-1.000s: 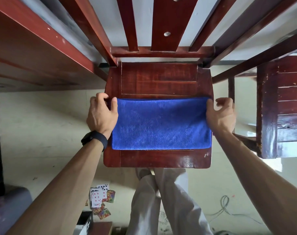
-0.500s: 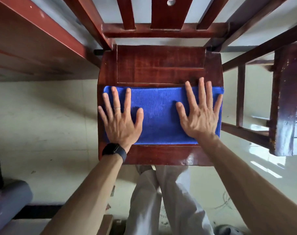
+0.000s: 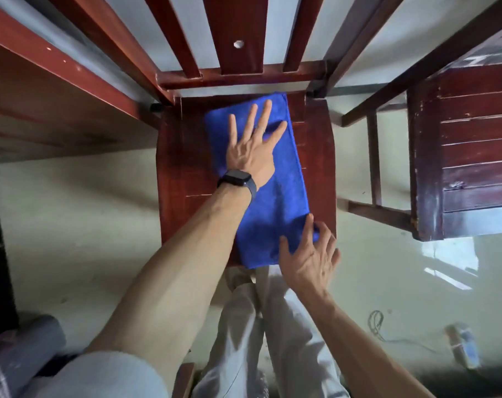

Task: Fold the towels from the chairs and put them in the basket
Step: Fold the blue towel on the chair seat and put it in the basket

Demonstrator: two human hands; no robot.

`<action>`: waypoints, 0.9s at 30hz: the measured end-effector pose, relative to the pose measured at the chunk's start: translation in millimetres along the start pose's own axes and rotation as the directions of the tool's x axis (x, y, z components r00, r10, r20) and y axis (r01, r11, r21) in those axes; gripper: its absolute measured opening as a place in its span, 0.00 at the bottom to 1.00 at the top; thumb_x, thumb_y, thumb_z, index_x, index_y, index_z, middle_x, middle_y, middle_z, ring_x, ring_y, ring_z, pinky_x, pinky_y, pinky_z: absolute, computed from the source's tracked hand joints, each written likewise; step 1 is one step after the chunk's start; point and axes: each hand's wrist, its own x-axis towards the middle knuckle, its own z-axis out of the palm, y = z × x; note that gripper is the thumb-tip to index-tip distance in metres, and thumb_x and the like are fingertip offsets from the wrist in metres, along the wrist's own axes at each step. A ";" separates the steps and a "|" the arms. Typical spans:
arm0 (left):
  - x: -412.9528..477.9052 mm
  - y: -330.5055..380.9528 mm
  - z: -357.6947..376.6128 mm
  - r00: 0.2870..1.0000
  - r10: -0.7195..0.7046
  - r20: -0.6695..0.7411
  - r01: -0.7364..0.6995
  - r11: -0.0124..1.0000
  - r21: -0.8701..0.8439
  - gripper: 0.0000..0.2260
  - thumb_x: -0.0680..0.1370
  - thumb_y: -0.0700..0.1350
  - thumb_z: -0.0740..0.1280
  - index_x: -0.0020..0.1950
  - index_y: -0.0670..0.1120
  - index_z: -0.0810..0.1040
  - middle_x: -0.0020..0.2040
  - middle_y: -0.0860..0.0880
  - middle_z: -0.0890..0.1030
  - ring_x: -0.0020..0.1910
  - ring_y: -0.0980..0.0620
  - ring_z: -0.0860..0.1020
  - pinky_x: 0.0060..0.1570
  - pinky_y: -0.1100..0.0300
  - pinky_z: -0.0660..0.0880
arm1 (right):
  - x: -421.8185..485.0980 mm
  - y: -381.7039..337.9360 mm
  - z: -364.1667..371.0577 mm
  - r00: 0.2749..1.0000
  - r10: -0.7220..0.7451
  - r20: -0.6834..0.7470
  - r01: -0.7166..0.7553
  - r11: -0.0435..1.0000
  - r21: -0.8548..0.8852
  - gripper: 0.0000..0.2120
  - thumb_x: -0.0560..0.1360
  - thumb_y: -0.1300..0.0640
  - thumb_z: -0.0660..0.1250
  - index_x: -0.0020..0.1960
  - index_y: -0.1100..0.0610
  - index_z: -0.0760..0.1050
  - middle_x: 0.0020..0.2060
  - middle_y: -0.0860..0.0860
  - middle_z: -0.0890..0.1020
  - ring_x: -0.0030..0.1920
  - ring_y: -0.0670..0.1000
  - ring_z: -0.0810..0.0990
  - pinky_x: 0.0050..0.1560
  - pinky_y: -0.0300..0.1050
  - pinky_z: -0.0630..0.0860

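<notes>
A folded blue towel (image 3: 275, 202) lies lengthwise on the seat of a red-brown wooden chair (image 3: 183, 173), running from the backrest to the front edge. My left hand (image 3: 252, 147), with a dark watch on the wrist, presses flat on the towel's far half, fingers spread and straight. My right hand (image 3: 308, 254) is at the towel's near right corner; its thumb lies on top and its fingers curl round the edge, pinching the cloth. No basket is in view.
A second dark wooden chair (image 3: 470, 156) stands close on the right. A wooden table edge (image 3: 43, 90) runs along the upper left. A grey roll (image 3: 23, 354) lies at the lower left; a cable (image 3: 379, 328) and a small object (image 3: 463, 346) lie on the floor at right.
The towel lay crosswise on the seat under both flat hands; now it lies lengthwise and narrower. My left hand moved to its far half and my right hand took hold of the near right corner.
</notes>
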 end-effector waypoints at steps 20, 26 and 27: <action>-213.9 29.1 38.2 0.514 -0.561 0.649 0.767 -0.039 -0.641 0.11 0.74 0.50 0.71 0.47 0.48 0.71 0.49 0.46 0.80 0.46 0.44 0.82 0.48 0.54 0.76 | 13.0 44.8 -37.4 0.868 0.164 0.469 -0.348 0.874 0.339 0.15 0.76 0.43 0.68 0.55 0.52 0.79 0.39 0.49 0.86 0.48 0.56 0.84 0.55 0.55 0.79; -257.9 9.1 -9.8 0.497 -0.401 0.770 0.718 -0.308 -0.624 0.13 0.79 0.42 0.70 0.55 0.46 0.65 0.54 0.44 0.80 0.31 0.51 0.83 0.39 0.57 0.75 | -45.1 45.8 -58.0 0.826 0.217 0.520 -0.503 0.699 0.508 0.10 0.76 0.50 0.70 0.53 0.50 0.72 0.32 0.50 0.85 0.37 0.54 0.86 0.53 0.57 0.82; -264.4 6.7 -19.4 0.499 -0.404 0.767 0.726 -0.288 -0.624 0.12 0.79 0.42 0.69 0.55 0.46 0.66 0.53 0.44 0.81 0.30 0.50 0.82 0.36 0.58 0.73 | -56.1 46.6 -63.1 0.822 0.221 0.525 -0.512 0.691 0.510 0.10 0.76 0.50 0.70 0.53 0.50 0.71 0.30 0.50 0.85 0.35 0.54 0.86 0.51 0.56 0.82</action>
